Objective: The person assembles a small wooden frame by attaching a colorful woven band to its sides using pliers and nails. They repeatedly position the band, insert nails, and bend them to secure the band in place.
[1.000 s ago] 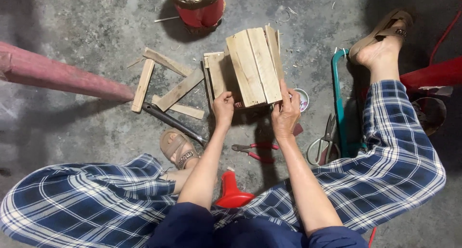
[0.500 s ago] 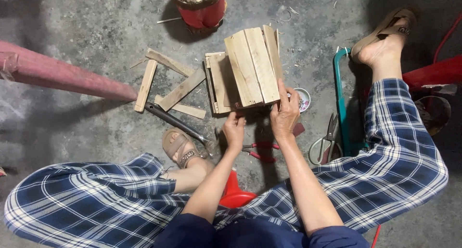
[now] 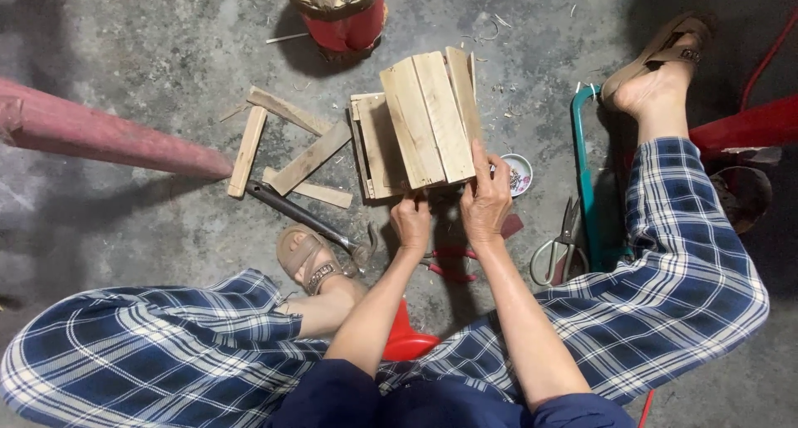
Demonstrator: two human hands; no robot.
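Rough pale wooden box (image 3: 424, 125), matt grey concrete floor (image 3: 141, 46), glossy metal scissors (image 3: 559, 243)

Wooden box (image 3: 424, 129) on concrete floor (image 3: 125, 228), right hand (image 3: 486, 197) gripping its near edge, left hand (image 3: 411, 222) just below, scissors (image 3: 561, 245) to its right

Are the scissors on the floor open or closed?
Closed: the scissors lie flat beside the green saw frame, blades together.
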